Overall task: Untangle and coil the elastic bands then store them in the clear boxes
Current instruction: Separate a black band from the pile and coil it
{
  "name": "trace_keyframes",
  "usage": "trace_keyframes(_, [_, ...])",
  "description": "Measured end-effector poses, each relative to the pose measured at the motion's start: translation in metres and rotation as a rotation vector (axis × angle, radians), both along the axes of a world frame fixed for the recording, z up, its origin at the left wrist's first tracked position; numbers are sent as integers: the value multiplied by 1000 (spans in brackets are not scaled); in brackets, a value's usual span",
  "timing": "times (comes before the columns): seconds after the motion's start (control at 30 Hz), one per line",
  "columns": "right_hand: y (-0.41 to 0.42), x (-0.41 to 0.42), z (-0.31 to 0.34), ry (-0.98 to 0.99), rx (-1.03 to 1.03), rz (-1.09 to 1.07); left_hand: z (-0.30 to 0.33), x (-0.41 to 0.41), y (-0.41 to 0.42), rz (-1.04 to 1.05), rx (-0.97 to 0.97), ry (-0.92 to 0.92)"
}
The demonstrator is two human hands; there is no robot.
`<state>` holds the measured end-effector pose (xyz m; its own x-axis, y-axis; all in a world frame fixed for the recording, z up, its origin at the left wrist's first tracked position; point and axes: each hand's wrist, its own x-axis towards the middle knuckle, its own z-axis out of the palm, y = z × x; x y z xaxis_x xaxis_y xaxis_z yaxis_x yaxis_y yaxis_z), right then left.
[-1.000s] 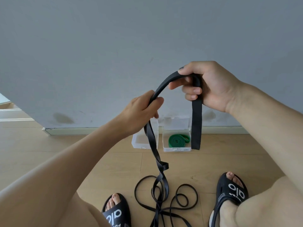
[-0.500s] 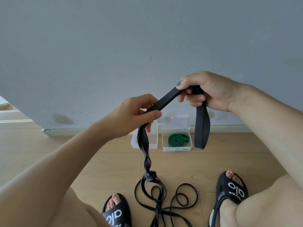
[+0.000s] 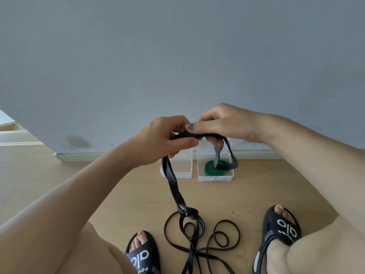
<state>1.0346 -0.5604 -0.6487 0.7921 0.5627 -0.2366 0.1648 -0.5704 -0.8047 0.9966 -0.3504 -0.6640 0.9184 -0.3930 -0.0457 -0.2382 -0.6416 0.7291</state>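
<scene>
From the head camera, the left hand (image 3: pixel 167 142) and the right hand (image 3: pixel 223 123) meet almost knuckle to knuckle, each with fingers curled around the black band (image 3: pixel 174 186). A short loop hangs below the right hand, blurred, in front of the right clear box (image 3: pixel 215 177), which already holds a coiled green band (image 3: pixel 212 168). The left clear box (image 3: pixel 176 169) sits just below the left hand's fingers and looks empty. From the left hand the band drops to a knot (image 3: pixel 188 212), under which loose loops spread across the floor (image 3: pixel 59 175) between the two sandals.

To coil well, I judge the right hand should keep the started loop pinched flat while the left feeds band in even turns. The knot probably needs loosening first, otherwise the coil bunches. Keeping light tension should stop the elastic springing open.
</scene>
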Motion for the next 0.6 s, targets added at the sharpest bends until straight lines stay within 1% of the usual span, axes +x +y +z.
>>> trace_keyframes(0.07, [2, 0, 1, -26, -1, -10, 0, 0, -1, 0, 17, 24])
trace_keyframes(0.17, [0, 2, 10, -4, 132, -53, 2, -1, 3, -55, 11, 71])
trace_keyframes(0.2, [-3, 5, 13, 2, 180, -89, 3, -1, 6, -88, -27, 109])
trace_keyframes(0.27, [-11, 10, 16, 0, 236, -158, 4, 0, 11, -102, -160, 246])
trace_keyframes(0.33, [-19, 13, 18, 2, 253, -197, 6, 1, 16, -95, -218, 319])
trace_keyframes(0.47, [-26, 17, 19, 0, 263, -229, 0, 2, 12, -120, -124, 312])
trace_keyframes(0.6, [-34, 21, 17, 4, 223, -254, -4, 6, 5, -81, -21, 221])
